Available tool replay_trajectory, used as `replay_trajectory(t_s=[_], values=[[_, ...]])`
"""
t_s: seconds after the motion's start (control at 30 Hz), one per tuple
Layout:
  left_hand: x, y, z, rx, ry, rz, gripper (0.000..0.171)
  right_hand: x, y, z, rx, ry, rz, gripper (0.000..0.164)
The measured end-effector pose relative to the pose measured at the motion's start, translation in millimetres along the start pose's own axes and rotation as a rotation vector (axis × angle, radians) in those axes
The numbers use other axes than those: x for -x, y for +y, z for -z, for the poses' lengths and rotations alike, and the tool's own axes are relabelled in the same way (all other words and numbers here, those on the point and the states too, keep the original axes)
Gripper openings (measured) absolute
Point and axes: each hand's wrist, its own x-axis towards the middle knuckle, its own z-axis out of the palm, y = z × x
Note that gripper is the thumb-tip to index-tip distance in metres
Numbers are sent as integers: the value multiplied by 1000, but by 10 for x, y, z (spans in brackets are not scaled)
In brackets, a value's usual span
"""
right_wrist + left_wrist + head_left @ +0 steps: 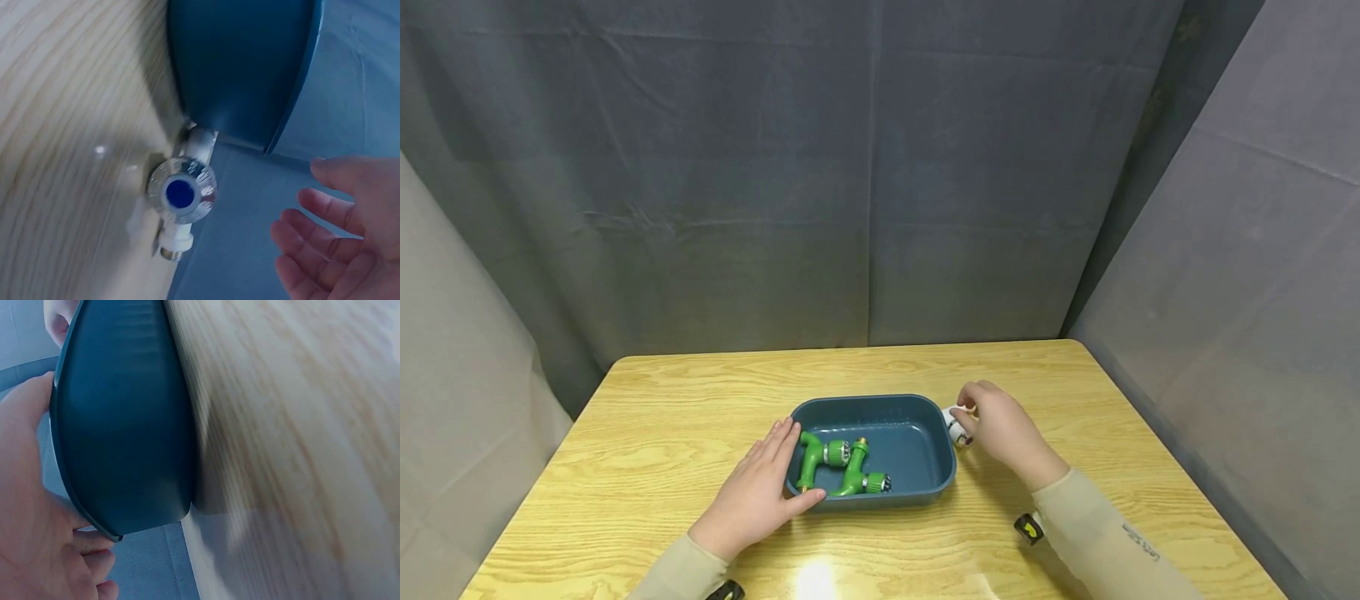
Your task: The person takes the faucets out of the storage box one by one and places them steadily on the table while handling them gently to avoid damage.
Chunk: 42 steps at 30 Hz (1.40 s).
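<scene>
The pale yellow wood-grain desk (685, 442) has rounded far corners and a bright patch of glare towards its near side. Directly on it sit a dark blue, rounded rectangular tub (917, 450) and, just beside the tub's right end, a white tap with a shiny silver, blue-centred knob (181, 192), perhaps touching it.

Green taps (852, 477) leave only the bin's (916, 450) right free.

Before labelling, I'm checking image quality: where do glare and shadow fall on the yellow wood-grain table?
Head view: glare on the table at picture's bottom; left wrist view: shadow beside the blue rectangular plastic bin; right wrist view: small glint left of the white tap with blue-centred knob.
</scene>
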Motion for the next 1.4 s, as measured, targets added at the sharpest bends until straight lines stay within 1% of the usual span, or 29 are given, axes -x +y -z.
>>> replay_trajectory(t_s=[0.27, 0.37, 0.63, 0.83, 0.97, 1.1, 1.27, 1.4], values=[[4, 5, 7, -4, -1, 0, 104, 28, -206, 13, -1, 35, 87, 12], [6, 10, 13, -3, -1, 2, 104, 44, -287, -2, 3, 33, 118, 12], [1, 13, 6, -6, 0, 6, 105, 97, -499, -44, 44, 8, 246, 14], [3, 21, 0, -7, 4, 2, 105, 144, -589, -121, 34, -37, 294, 16], [-2, 17, -5, -6, 5, -2, 105, 164, -631, -152, 27, -75, 357, 16], [2, 13, -7, -5, 0, -1, 105, 159, -660, -181, 43, -134, 417, 17], [5, 12, -12, -3, 8, -3, 105, 147, -694, -186, 37, -221, 453, 22], [2, 9, -25, -4, 13, -7, 105, 134, -698, -213, 51, -257, 486, 25]])
